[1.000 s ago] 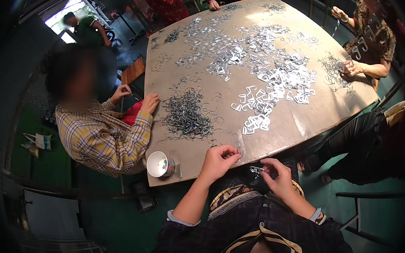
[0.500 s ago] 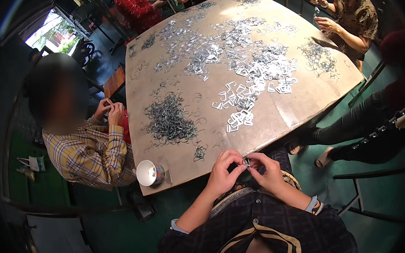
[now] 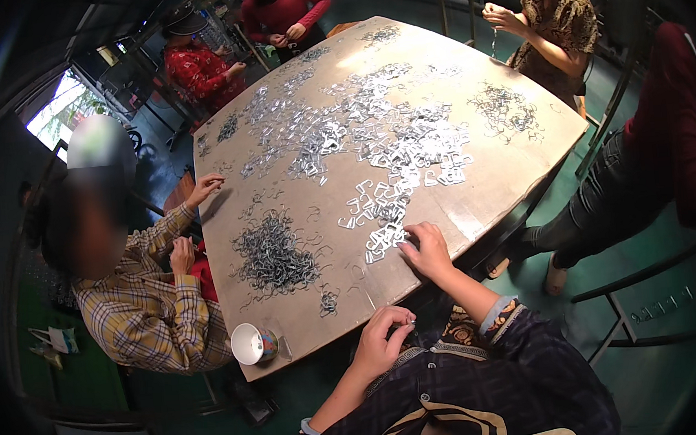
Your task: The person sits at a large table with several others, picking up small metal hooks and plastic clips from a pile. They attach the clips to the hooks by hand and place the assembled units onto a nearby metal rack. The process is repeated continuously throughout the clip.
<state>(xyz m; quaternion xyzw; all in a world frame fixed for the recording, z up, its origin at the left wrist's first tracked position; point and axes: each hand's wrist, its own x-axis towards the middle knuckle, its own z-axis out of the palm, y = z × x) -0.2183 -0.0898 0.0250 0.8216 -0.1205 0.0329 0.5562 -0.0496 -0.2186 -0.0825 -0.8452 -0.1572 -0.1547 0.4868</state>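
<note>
My right hand (image 3: pixel 427 251) reaches over the table edge to the near end of a pile of flat silver metal hooks (image 3: pixel 386 237). Its thumb and forefinger are apart and touch or nearly touch the hooks. In front of my body, off the table's edge, my left hand (image 3: pixel 384 339) is closed in a pinch. A tiny shiny bit shows at its fingertips, too small to name. Left of the hooks lies a heap of thin, dark curved wire pieces (image 3: pixel 276 254), with a smaller cluster (image 3: pixel 328 303) of them nearer to me.
A paper cup (image 3: pixel 248 345) stands at the near left corner of the brown-covered table (image 3: pixel 448 246). A person in a plaid shirt (image 3: pixel 139 316) sits at the left, one hand on the table edge. Other people work around the far side. Someone in dark trousers (image 3: pixel 592 198) is at the right.
My hands were together at the table edge, working on a small piece. Now the right has moved forward to the hooks, and the left stays back. The plaid-shirted person's hand has reached to the table.
</note>
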